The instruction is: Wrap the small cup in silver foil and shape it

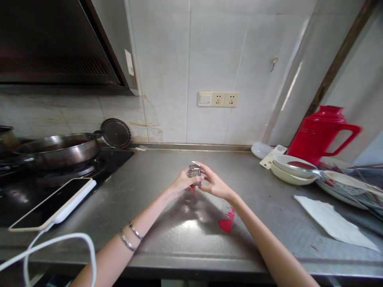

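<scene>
Over the middle of the metal counter [167, 167], my left hand [181, 181] and my right hand [213, 181] meet around a small clear, box-like object [194, 172] with dark edges. The left fingers close on its left and lower side, and the right fingers grip its right side and top edge. Fingers cover part of it, so its exact kind does not show. Just below the hands lies a bit of red [191, 189], partly hidden. A ragged red patch [226, 221] is on the counter near my right forearm.
At left, a steel pan [60, 149] sits on the black stove [119, 161], near a phone [54, 205] with a white cable [64, 238]. A round dark disc [116, 133] leans on the wall. Right are a red thermos [317, 133], stacked bowls [291, 175], dishes [347, 187] and white paper [332, 221].
</scene>
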The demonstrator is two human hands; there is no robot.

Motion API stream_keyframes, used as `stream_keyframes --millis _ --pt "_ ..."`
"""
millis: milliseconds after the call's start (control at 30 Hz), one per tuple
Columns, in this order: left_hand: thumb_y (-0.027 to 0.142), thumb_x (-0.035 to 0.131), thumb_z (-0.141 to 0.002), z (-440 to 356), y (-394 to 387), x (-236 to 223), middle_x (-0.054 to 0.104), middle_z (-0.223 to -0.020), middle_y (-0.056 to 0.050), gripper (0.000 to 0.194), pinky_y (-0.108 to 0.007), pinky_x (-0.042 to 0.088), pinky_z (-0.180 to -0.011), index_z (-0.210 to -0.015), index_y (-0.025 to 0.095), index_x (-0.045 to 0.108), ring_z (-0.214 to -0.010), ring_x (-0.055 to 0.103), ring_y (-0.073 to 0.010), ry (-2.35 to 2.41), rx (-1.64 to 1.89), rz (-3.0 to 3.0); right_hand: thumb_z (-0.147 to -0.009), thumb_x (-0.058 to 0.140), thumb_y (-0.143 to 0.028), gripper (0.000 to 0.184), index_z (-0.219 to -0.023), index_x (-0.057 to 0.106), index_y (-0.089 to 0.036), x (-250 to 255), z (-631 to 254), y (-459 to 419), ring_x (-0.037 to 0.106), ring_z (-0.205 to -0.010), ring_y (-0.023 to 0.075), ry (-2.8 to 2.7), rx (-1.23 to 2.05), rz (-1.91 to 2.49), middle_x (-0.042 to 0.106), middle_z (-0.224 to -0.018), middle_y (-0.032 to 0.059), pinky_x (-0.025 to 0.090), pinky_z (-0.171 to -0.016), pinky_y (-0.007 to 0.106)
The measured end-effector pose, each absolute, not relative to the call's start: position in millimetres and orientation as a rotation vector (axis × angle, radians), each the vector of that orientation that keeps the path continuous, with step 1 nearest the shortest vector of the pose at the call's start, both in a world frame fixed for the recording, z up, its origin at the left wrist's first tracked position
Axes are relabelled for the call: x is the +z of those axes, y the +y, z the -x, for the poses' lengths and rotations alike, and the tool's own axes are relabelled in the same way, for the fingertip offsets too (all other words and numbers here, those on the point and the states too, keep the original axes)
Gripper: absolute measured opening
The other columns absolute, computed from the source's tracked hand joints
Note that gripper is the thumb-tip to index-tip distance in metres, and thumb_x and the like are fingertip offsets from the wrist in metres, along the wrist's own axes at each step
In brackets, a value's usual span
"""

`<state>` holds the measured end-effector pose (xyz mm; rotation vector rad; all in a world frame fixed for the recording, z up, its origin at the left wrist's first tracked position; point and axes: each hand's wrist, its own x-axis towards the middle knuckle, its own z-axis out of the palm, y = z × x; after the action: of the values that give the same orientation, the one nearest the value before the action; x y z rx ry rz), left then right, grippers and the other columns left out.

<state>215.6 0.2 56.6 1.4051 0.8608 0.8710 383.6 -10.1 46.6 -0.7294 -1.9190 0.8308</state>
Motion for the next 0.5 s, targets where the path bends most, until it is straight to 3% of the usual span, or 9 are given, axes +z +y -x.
stream_keyframes --millis 233,367,500 --pt "0.045 0.075 -0.069 -210 0 60 0.067 -0.105 -0.012 0.066 -0.026 0.053 -0.047 -0.126 0.02 0.053 -0.054 0.057 -0.0093 0.762 0.767 -1.449 -0.064 0.078 -0.025 0.078 -0.134 0.045 -0.028 39 -377 -6 0.057 -0.115 0.0236 -1.83 0.766 0.769 0.05 -0.135 0.0102 0.053 -0.091 0.038" --pt "0.034 0.083 -0.059 -204 7 54 0.066 -0.107 -0.014 0.111 -0.032 0.055 -0.055 -0.147 0.028 0.015 -0.056 0.06 -0.0116 0.726 0.696 -1.616 -0.063 0.079 -0.026 0.075 -0.131 0.048 -0.023 43 -376 -4 0.067 -0.096 0.0213 -1.65 0.913 0.807 0.063 -0.119 0.0094 0.057 -0.084 0.038" --pt "0.024 0.09 -0.043 -203 16 42 0.057 -0.123 -0.019 0.14 -0.042 0.052 -0.087 -0.149 0.023 -0.002 -0.101 0.063 -0.0255 0.741 0.967 -1.848 -0.063 0.078 -0.028 0.066 -0.124 0.054 -0.021 49 -371 -8 0.069 -0.092 0.0214 -1.52 1.015 0.842 0.069 -0.109 0.0067 0.058 -0.083 0.038"
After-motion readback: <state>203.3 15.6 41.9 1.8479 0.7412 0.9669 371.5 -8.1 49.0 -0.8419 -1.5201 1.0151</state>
